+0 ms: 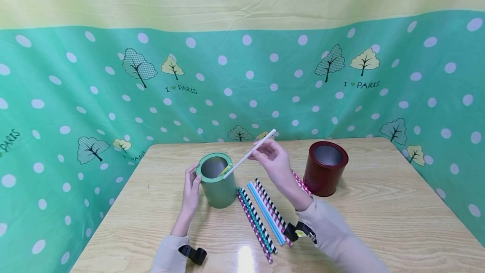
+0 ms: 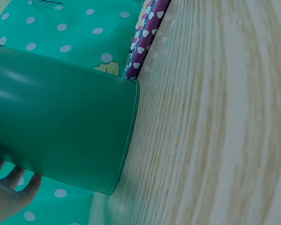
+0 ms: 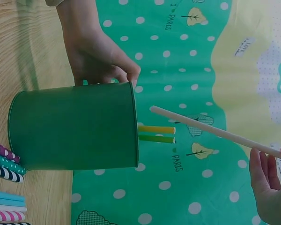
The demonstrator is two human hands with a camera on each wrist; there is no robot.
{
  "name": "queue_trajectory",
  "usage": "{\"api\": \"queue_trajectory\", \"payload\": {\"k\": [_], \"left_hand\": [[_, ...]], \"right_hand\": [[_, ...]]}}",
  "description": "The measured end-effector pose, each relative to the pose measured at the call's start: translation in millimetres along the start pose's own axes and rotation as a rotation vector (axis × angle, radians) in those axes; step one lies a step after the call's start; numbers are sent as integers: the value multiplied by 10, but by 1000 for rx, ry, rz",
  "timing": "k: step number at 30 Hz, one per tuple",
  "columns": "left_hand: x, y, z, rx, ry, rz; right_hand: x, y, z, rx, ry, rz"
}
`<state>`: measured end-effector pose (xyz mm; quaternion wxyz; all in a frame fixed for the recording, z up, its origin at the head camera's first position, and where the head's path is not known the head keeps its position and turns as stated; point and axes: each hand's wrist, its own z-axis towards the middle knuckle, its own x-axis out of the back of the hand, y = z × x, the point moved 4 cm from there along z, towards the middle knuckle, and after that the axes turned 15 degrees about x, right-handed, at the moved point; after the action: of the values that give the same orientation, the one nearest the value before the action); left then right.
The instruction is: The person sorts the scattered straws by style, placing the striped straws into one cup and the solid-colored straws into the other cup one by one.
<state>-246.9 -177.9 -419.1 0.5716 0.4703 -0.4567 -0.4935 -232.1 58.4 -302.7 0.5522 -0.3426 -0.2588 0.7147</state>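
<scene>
A green can (image 1: 219, 195) stands upright on the wooden table, and my left hand (image 1: 191, 189) grips it at the rim and left side. My right hand (image 1: 274, 162) pinches a white straw (image 1: 250, 153) by its upper part. The straw slants down to the left, its lower end near the can's rim. In the right wrist view, that end is apart from the can's mouth. A yellow straw (image 3: 157, 129) and a green straw (image 3: 157, 138) stick out of the can there; their lower parts are hidden inside.
Right of the green can lie several patterned straws (image 1: 254, 222) and blue straws (image 1: 267, 214) in rows. A dark red can (image 1: 322, 176) stands at the back right, a pink dotted straw (image 1: 300, 182) beside it. A polka-dot cloth (image 1: 250, 75) hangs behind the table.
</scene>
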Motion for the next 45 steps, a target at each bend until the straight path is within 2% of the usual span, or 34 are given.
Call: {"api": "queue_trajectory", "payload": {"k": [3,7,15,22,33,45], "left_hand": [[-30,92,-37,9,11,11],[-37,108,-49,3,16,8],[19,-75,31,3,1,4],[23,-117,44,-21,-2,7],[25,-125,44,-3,-2,3],[23,-126,43,15,-1,4]], "right_hand": [[-39,23,-2,9,-17,9],[-72,92,-17,29,-45,-10],[-142,150,-40,40,-76,-49],[-187,202,-57,32,-107,-78],[-188,292,-113,-33,-163,-132],[33,504,-237,-133,-210,-245]]}}
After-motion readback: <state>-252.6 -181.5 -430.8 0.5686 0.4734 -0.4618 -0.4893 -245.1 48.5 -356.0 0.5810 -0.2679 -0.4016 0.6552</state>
